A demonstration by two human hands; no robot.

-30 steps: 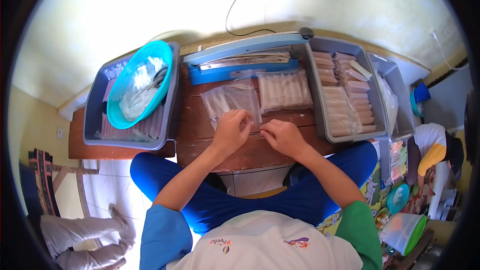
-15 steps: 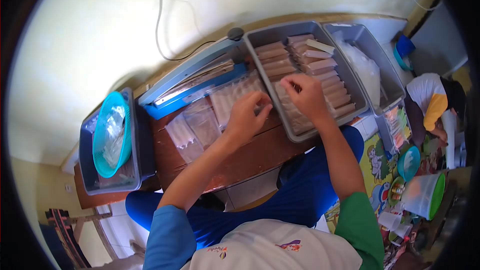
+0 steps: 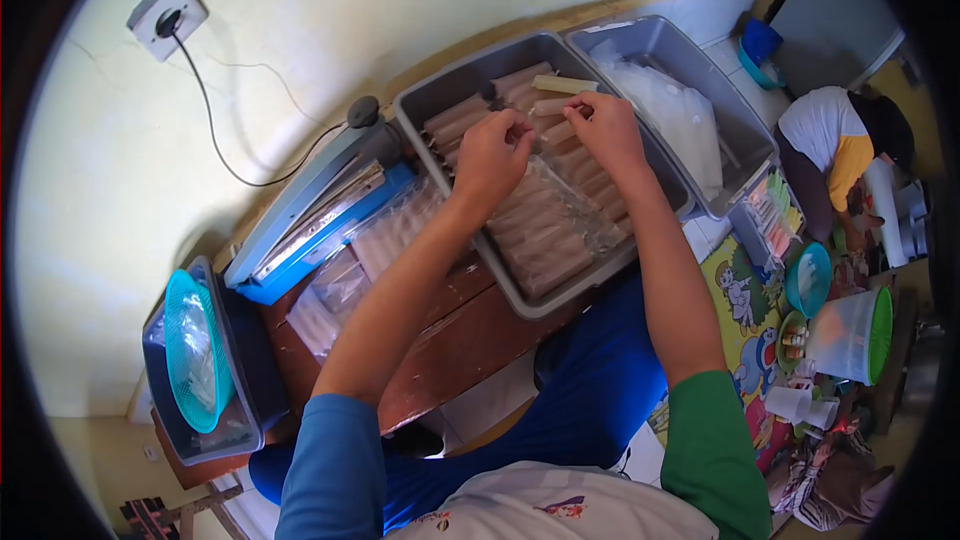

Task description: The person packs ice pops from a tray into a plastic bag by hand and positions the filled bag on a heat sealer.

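Both hands are over a grey bin (image 3: 530, 312) that holds several rows of brownish tube-shaped packs (image 3: 535, 230), some inside clear plastic. My left hand (image 3: 492, 162) is above the left rows, its fingers curled together; whatever they may hold is too small to make out. My right hand (image 3: 606, 132) has thumb and fingertips pinched near the pack tops, just below a pale yellow strip (image 3: 565, 84). To the left of the bin, bags of pale tubes (image 3: 395, 230) and a clear bag (image 3: 335, 290) lie on the brown wooden table (image 3: 440, 345), beside a blue sealer (image 3: 320, 225).
A turquoise basket (image 3: 195, 350) rests on a dark bin (image 3: 262, 370) at the left. Another grey bin (image 3: 745, 175) with clear plastic bags (image 3: 675, 115) stands at the right. Beyond it, another person (image 3: 830, 140) bends near bowls and tubs. A cable runs from the wall socket (image 3: 165, 20).
The view has turned toward the right. Both hands have moved from the table's bags to above the grey bin of packs, and are higher and farther forward.
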